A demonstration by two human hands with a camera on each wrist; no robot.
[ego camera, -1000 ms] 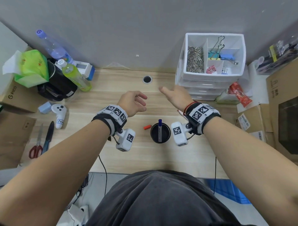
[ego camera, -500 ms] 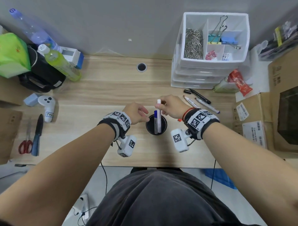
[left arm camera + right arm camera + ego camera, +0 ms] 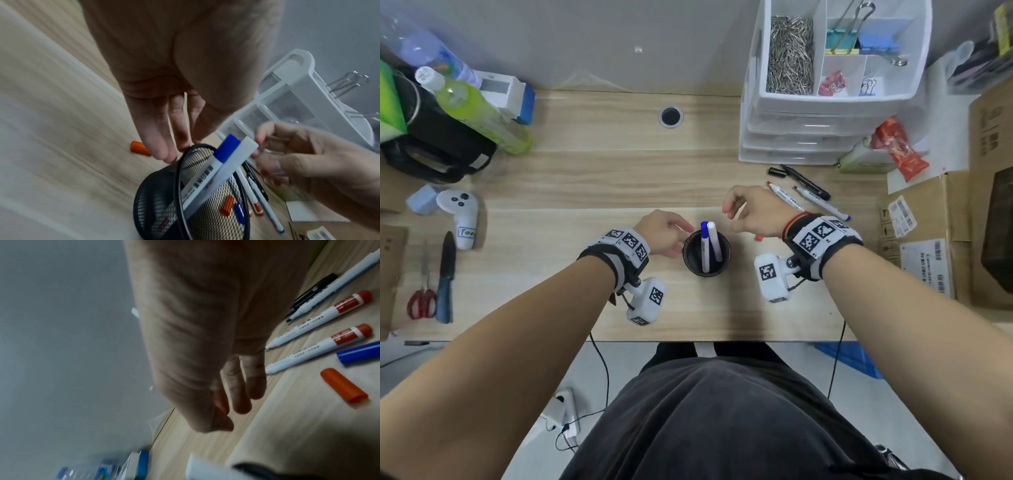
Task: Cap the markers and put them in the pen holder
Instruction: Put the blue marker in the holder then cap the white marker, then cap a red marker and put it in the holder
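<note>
A black mesh pen holder (image 3: 690,263) (image 3: 156,191) stands near the desk's front edge. Two markers lean in it: one blue-capped (image 3: 704,236) (image 3: 226,149), one showing a white end (image 3: 714,240) (image 3: 244,151). My left hand (image 3: 678,236) (image 3: 170,149) touches the holder's left rim with straight fingers. My right hand (image 3: 729,212) (image 3: 236,402) hovers just right of the holder, fingers relaxed and holding nothing. To the right lie two uncapped red markers (image 3: 787,198) (image 3: 320,347), a black marker (image 3: 804,181), an orange cap (image 3: 343,386) and a blue cap (image 3: 359,353). A second orange cap (image 3: 139,148) lies beyond the holder.
A white drawer organiser (image 3: 825,113) stands at the back right, with cardboard boxes (image 3: 945,240) along the right edge. On the left are a green bottle (image 3: 479,113), a white controller (image 3: 460,212), a knife (image 3: 446,274) and red scissors (image 3: 422,301).
My right hand has let go of the white marker, which now leans in the holder, and has drawn back up and to the right. My left hand stays at the rim.
</note>
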